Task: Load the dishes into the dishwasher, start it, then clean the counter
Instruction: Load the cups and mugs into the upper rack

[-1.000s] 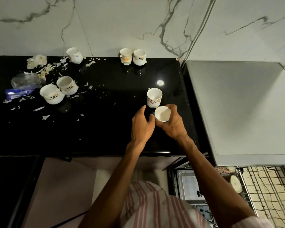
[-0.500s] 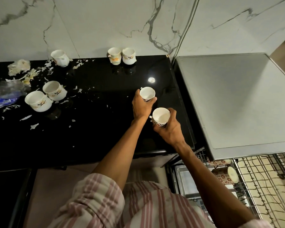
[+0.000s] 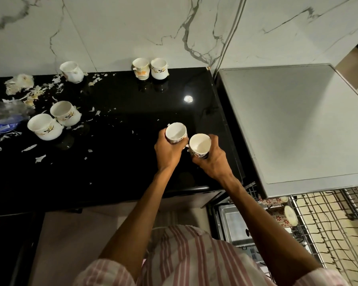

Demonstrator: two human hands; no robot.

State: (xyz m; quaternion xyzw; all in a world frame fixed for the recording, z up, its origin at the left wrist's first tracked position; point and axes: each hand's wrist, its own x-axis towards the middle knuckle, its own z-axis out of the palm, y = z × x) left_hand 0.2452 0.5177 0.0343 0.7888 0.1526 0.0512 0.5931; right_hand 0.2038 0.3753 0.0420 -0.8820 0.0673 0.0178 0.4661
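Black counter (image 3: 116, 166), debris-strewn. Nearest: wire rack (image 3: 329, 223) of the open dishwasher, low and to the right, already holding mugs. Right hand (image 3: 212, 162) is wrapped round one cup (image 3: 199, 144), left hand (image 3: 167, 153) round another (image 3: 175, 133); both cups clear of the counter, mouths up. Rack lies right of and below both grips; right hand nearer. Farther back: five cups unloaded.

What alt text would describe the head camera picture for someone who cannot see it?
A person holds a white cup in each hand, left hand and right hand, above a black counter. Five more cups and white scraps sit further back and left, and a dishwasher rack holding patterned cups stands pulled out at lower right.
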